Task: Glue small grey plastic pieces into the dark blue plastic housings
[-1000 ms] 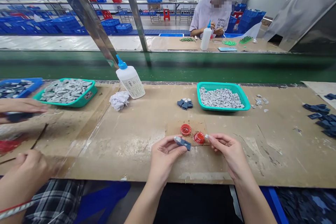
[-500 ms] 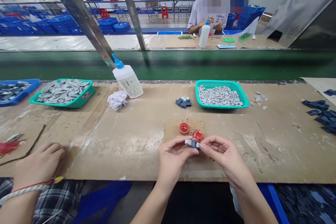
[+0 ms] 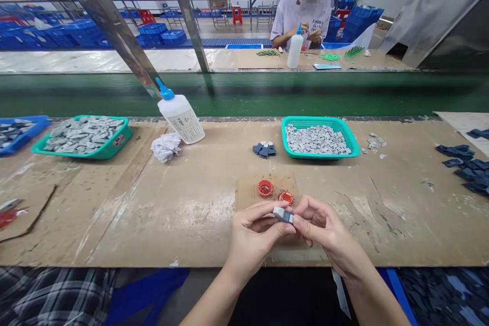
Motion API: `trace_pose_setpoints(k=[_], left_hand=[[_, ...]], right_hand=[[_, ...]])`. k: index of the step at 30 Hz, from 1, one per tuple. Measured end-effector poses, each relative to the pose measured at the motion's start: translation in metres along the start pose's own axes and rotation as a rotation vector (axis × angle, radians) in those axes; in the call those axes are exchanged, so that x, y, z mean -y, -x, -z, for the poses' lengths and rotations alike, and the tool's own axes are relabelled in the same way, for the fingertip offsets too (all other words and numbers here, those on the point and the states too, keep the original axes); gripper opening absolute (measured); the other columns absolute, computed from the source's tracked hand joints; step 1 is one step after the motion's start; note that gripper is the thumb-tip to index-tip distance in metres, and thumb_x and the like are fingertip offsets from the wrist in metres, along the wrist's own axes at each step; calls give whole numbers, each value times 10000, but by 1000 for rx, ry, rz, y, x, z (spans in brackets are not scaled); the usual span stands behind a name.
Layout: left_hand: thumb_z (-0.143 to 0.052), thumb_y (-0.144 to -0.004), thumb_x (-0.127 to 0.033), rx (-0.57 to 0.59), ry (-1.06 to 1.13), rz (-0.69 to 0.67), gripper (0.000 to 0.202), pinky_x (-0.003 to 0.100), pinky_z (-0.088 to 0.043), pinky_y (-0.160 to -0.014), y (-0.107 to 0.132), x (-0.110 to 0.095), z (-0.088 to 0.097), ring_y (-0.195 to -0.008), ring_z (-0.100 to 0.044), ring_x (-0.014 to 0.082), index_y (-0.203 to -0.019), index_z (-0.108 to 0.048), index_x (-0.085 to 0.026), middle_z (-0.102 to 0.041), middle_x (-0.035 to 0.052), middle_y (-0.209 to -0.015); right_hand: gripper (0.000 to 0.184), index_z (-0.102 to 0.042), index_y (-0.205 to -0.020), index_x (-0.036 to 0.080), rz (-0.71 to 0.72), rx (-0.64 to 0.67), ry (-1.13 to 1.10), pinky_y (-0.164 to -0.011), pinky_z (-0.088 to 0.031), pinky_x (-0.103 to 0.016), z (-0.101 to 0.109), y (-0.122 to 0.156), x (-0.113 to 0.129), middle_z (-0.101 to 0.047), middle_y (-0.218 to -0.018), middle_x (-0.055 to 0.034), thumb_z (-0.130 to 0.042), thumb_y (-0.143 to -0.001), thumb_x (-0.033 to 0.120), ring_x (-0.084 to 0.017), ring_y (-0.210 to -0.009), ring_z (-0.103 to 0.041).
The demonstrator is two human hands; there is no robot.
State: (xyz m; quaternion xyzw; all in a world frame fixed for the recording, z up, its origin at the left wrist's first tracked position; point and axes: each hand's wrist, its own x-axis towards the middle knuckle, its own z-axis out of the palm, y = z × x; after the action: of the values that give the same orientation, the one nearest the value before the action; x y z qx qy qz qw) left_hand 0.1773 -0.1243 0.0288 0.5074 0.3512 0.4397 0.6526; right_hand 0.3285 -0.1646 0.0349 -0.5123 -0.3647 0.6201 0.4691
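My left hand and my right hand meet near the table's front edge, both pinching one small blue and grey part between the fingertips. Just beyond them two red caps sit on a brown card square. Farther back lies a little pile of blue parts beside a green basket of grey pieces.
A tilted white glue bottle with a blue nozzle and crumpled paper stand left of centre. A second green basket and a blue tray are far left. Dark blue parts lie at the right. A person works across the green conveyor.
My hands came together and closed on the small part, drawing it slightly toward me. The neighbour's hands at the left have left the view.
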Motion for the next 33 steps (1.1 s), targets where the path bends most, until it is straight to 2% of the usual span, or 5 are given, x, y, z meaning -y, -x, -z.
trace_pose_setpoints(k=[6,10,15,27,33], left_hand=[[-624,-851,-321,-143,116,19,385,346,-515,-917,-2,-4,-1,-1053,-626,248,-1216,-639,-201,-679,102,-1092],[-568,-889,-364,-346,109,-73,404,260,-517,-779,-7,-2,32,-890,-601,161,-1269,-567,-227,-613,63,-996],[-572,-879,-384,-333,-65,-148,315,255,-490,-747,-4,-3,83,-792,-536,140,-1147,-607,-222,-535,30,-878],[-427,-733,-79,-436,-1470,-159,515,515,-435,-932,-26,-13,199,-1096,-571,346,-1239,-513,-127,-628,177,-1132],[-434,-814,-111,-84,-1465,-360,533,504,-329,-1068,-104,-30,151,-1290,-437,325,-1347,-451,-113,-511,189,-1352]], right_hand=[[427,-649,-990,197,123,-131,278,-526,-413,-242,16,-24,32,-674,-812,-59,-436,-914,560,-168,-697,-600],[329,-669,-1003,202,343,-552,749,-624,-450,-290,75,-79,54,-706,-919,-79,-508,-895,466,-195,-741,-630],[238,-724,-981,187,200,-635,1173,-699,-447,-323,121,-163,61,-732,-918,-103,-621,-834,343,-240,-801,-651],[219,-708,-925,32,126,-704,1232,-838,-426,-487,94,-204,51,-605,-1097,-337,-511,-834,64,-425,-1176,-461],[264,-615,-1081,44,300,-636,1110,-888,-412,-488,93,-178,66,-629,-1107,-290,-438,-909,138,-381,-1121,-529]])
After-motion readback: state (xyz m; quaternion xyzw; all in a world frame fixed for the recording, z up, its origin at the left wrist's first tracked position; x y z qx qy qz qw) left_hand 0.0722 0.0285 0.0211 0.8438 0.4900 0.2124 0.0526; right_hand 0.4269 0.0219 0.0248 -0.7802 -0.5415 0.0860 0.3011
